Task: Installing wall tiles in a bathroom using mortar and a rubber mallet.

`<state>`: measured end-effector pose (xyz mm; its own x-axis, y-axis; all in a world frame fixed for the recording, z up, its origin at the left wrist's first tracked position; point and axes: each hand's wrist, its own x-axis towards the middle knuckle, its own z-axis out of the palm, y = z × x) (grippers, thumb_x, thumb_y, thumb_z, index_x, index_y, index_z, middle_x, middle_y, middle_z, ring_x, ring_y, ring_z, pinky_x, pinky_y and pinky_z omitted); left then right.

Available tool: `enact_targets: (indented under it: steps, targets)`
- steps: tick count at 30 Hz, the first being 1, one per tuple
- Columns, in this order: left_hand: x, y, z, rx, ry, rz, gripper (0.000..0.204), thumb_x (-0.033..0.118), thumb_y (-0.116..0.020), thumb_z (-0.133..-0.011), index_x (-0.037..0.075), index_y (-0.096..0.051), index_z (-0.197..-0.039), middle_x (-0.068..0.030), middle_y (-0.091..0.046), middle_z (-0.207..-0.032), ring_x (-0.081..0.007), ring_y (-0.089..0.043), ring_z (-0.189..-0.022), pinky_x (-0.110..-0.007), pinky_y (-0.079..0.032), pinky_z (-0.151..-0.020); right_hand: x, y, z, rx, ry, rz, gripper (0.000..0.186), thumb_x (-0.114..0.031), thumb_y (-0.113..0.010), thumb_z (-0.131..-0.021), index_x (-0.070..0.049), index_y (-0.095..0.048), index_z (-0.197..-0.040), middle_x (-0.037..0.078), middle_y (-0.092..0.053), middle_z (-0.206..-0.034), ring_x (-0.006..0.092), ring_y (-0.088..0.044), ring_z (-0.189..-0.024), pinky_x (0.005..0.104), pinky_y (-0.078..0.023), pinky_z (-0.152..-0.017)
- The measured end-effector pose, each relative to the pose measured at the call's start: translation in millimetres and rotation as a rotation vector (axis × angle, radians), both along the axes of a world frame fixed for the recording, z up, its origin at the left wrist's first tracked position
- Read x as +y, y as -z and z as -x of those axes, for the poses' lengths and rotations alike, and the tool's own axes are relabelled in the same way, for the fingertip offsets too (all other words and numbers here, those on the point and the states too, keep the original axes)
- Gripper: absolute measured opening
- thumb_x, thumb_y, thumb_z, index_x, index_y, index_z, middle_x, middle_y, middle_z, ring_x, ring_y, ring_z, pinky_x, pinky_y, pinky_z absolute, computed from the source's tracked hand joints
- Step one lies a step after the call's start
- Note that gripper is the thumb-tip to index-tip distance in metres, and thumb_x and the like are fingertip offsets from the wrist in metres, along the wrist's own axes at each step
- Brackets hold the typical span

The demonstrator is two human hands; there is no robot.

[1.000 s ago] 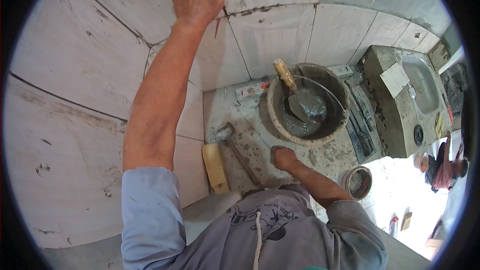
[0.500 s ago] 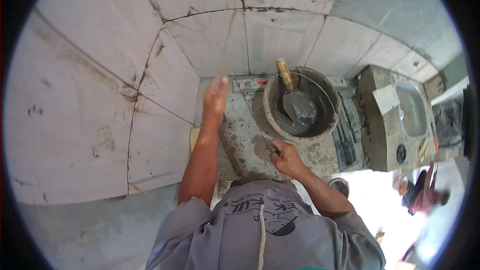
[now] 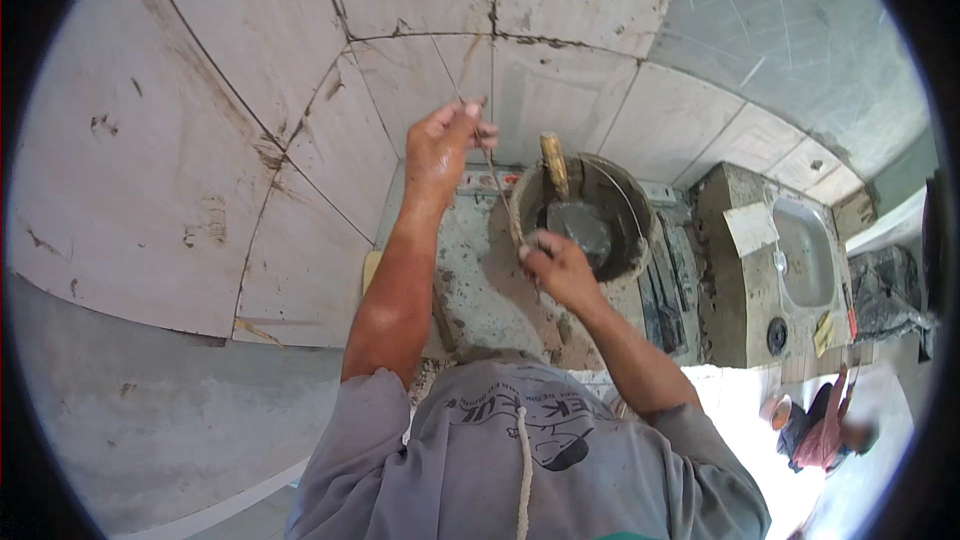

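Observation:
My left hand [image 3: 440, 152] is raised before the tiled wall, its fingers pinched on a thin string [image 3: 497, 185]; whether it is cord or wire is hard to tell. The string slants down to my right hand [image 3: 562, 268], whose closed fingers grip its lower part beside the bucket. That round bucket [image 3: 520, 215] holds wet grey mortar [image 3: 612, 248]. A trowel [image 3: 580, 228] with a wooden handle leans in it, blade in the mortar. Behind the bucket, a spirit level [image 3: 483, 181] lies along the wall's foot.
A concrete counter [image 3: 712, 290] with a metal sink [image 3: 805, 255] stands at right. Dark bars [image 3: 660, 295] lie beside the bucket. A wooden handle [image 3: 442, 325] rests near my left forearm. Farther right is another person [image 3: 825, 430]. Tiled walls [image 3: 310, 195] close off the left and back.
My left hand has shifted right and up, its fingers now bent around the string. My right hand has risen slightly toward the bucket. The whole view has tilted a little.

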<state>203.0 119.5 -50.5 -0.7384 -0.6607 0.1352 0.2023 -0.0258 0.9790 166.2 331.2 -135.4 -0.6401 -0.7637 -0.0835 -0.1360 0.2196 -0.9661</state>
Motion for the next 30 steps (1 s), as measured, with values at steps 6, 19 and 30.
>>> enact_targets:
  steps: [6,19,30]
  targets:
    - [7,-34,4,0.166,-0.033,0.066,0.039,0.026,-0.061,-0.096,-0.009,-0.062,-0.114,-0.0115,-0.067,-0.086,-0.0176,-0.066,-0.078,-0.029,-0.055,-0.073,-16,-44,16,-0.169,-0.002,0.202,0.013,-0.011,-0.056,-0.092,0.0,-0.062,-0.089,0.0,-0.06,-0.072,0.0083,-0.053,-0.064,0.0243,-0.042,-0.06]
    - [38,-40,-15,0.178,-0.069,0.263,0.026,0.018,-0.062,-0.095,-0.006,-0.067,-0.104,-0.0115,-0.069,-0.087,-0.0152,-0.066,-0.079,-0.03,-0.056,-0.076,-43,-59,35,-0.075,0.127,0.121,0.012,-0.01,-0.056,-0.085,-0.001,-0.062,-0.081,0.0,-0.053,-0.061,0.008,-0.046,-0.051,0.0245,-0.035,-0.047]
    - [43,-24,-34,0.27,-0.167,0.352,0.025,0.018,-0.06,-0.096,-0.007,-0.065,-0.101,-0.0127,-0.069,-0.094,-0.0163,-0.067,-0.083,-0.029,-0.056,-0.079,-65,-59,45,0.307,0.139,0.092,0.019,-0.016,-0.059,-0.082,0.001,-0.064,-0.087,0.016,-0.061,-0.068,0.0275,-0.06,-0.063,0.0379,-0.046,-0.062]
